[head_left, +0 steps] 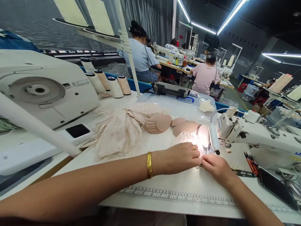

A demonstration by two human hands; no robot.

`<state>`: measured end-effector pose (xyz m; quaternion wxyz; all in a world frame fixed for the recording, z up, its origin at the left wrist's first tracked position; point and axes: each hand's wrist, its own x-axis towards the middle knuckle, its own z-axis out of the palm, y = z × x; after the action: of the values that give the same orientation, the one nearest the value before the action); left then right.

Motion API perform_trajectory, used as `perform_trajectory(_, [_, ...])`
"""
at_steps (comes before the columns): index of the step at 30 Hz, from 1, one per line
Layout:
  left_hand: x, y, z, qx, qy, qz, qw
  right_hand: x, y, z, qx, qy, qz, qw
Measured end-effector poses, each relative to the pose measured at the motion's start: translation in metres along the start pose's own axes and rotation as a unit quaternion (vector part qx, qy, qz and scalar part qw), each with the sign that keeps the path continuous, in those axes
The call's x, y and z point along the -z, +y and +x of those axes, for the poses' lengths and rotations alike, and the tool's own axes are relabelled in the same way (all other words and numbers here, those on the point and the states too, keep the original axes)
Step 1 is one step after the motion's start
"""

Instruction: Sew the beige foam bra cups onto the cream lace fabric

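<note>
Under the lit needle area of a white sewing machine (237, 127), my two hands meet at a pale lace fabric piece (185, 137). My left hand (181, 158), with a gold bracelet and a ring, has its fingers closed on the fabric's near edge. My right hand (217, 168) pinches at the same edge, just right of it. Glare and my fingers hide the exact grip. Beige oval pads (162, 123) lie fanned out behind my left hand, with more pads (185, 126) beside them. A heap of beige lace fabric (119, 135) spreads to the left.
Thread cones (115, 88) stand at the back left by another machine (47, 91). Dark-handled snips (245, 173), red-and-black pens (251, 163) and a black phone (277, 187) lie at right. A printed ruler (169, 196) runs along the front edge. Co-workers sit beyond.
</note>
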<state>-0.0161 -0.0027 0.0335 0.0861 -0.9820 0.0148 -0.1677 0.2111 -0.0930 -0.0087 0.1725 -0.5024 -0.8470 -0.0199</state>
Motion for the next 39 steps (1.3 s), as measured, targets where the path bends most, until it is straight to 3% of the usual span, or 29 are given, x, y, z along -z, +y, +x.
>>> perform_trajectory(4, [-0.022, -0.008, 0.017, 0.037, -0.016, -0.017, 0.999, 0.001, 0.020, -0.004, 0.043, 0.037, -0.010, 0.998])
perform_trajectory(8, [-0.037, -0.008, 0.014, 0.064, -0.016, -0.005, 0.998, 0.004, 0.024, -0.012, 0.044, 0.067, -0.042, 0.996])
perform_trajectory(23, [-0.042, -0.004, 0.012, 0.080, -0.003, -0.022, 0.997, 0.009, 0.024, -0.015, 0.037, 0.023, 0.020, 0.999])
perform_trajectory(33, [-0.047, 0.001, 0.015, 0.131, 0.021, -0.057, 0.989, 0.005, 0.025, -0.016, 0.022, 0.033, 0.029, 0.999])
perform_trajectory(39, [-0.053, -0.005, 0.016, 0.122, 0.047, -0.051, 0.990, 0.003, 0.021, -0.013, -0.005, 0.038, 0.015, 0.999])
